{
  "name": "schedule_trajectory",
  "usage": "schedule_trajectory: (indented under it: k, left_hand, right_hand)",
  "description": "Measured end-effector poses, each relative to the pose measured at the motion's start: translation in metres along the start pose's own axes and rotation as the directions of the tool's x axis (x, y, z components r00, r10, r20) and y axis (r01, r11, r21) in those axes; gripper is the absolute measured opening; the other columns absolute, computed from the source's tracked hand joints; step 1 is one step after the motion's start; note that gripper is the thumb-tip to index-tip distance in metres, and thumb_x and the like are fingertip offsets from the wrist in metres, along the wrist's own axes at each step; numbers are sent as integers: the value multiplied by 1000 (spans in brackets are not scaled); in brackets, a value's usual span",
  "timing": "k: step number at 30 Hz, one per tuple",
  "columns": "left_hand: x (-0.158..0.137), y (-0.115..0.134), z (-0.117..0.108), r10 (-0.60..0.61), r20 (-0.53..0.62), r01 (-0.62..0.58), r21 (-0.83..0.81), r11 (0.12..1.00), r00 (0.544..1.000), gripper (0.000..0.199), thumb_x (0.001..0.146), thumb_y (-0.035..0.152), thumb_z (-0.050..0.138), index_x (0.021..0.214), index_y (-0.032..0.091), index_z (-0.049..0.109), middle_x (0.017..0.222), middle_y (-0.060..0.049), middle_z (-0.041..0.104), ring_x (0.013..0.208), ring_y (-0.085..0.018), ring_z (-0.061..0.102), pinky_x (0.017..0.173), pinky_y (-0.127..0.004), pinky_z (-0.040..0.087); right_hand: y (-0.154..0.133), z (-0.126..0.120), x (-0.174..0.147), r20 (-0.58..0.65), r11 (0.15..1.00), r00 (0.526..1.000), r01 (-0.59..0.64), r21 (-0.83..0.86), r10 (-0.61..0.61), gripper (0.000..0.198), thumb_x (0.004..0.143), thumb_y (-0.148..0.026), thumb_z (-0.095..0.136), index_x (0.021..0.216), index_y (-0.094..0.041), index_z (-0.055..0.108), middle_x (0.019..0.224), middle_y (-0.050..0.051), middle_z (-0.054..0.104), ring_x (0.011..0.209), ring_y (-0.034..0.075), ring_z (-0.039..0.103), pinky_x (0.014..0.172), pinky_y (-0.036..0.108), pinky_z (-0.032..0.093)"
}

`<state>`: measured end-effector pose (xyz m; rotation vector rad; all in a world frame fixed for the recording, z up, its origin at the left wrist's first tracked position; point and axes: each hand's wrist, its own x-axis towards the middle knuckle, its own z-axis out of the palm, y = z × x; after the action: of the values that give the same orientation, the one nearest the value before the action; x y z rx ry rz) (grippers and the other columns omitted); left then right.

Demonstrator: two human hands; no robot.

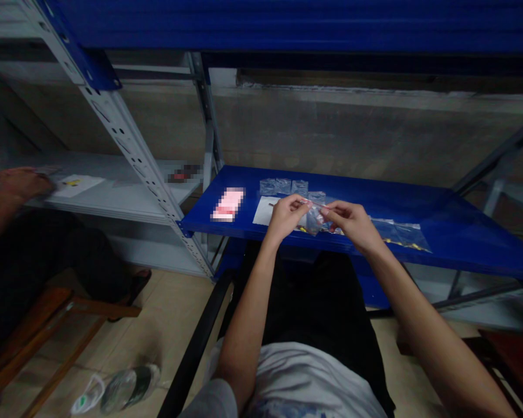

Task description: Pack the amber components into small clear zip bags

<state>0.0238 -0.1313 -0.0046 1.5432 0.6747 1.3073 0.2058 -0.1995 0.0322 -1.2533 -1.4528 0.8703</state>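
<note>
Between my two hands hangs a small clear plastic bag (314, 219), held by its top edge over the blue shelf. My left hand (290, 213) pinches the bag's left corner, thumb against fingers. On the right corner, my right hand (346, 219) pinches in the same way. A white sheet of paper (264, 211) lies partly under my left hand. Several empty-looking clear bags (283, 186) lie behind my hands. To the right, clear bags with small yellowish pieces (403, 235) rest near the front edge. What lies directly below the held bag is partly hidden.
A blurred-out pink item (229, 204) lies on the blue shelf (453, 223) at left. A perforated metal upright (126, 139) divides it from a grey shelf (113, 200), where another person's hands (20, 184) are. A large plastic bottle (131, 386) lies on the floor near a wooden stool (70, 307).
</note>
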Motion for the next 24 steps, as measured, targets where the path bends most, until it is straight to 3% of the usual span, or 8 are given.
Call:
schedule_trajectory:
  k: [7, 12, 21, 24]
  left_hand:
    - [-2, 1, -6, -57, 22, 57, -23, 998, 998, 22, 84, 36, 79, 85, 15, 70, 74, 0, 67, 68, -12, 61, 65, -24, 44]
    - [-1, -2, -9, -23, 47, 25, -28, 999, 999, 28, 79, 39, 84, 86, 15, 72, 80, -2, 71, 74, -14, 64, 71, -26, 48]
    - [-2, 7, -12, 13, 100, -18, 45, 999, 995, 24, 82, 37, 80, 82, 15, 69, 79, -1, 69, 75, -13, 63, 73, -25, 47]
    - [-3, 6, -10, 3, 105, -4, 11, 1000, 994, 25, 83, 37, 80, 85, 15, 69, 83, -3, 71, 79, -14, 65, 76, -26, 49]
  right_hand:
    - [2, 8, -3, -5, 999, 1000, 19, -48, -19, 49, 76, -68, 82, 79, -19, 72, 71, 6, 72, 61, 16, 60, 53, 27, 47]
    - [-1, 7, -5, -6, 994, 999, 49, -101, -50, 47, 80, -66, 79, 78, -19, 70, 74, 7, 74, 61, 16, 60, 55, 28, 46]
    - [5, 13, -4, 47, 993, 996, 76, -87, -72, 49, 84, -62, 76, 107, -20, 66, 81, 5, 76, 71, 20, 69, 55, 27, 46]
    - [5, 13, -4, 74, 991, 993, 98, -92, -91, 43, 89, -62, 72, 99, -20, 68, 81, 5, 75, 67, 18, 66, 55, 27, 45]
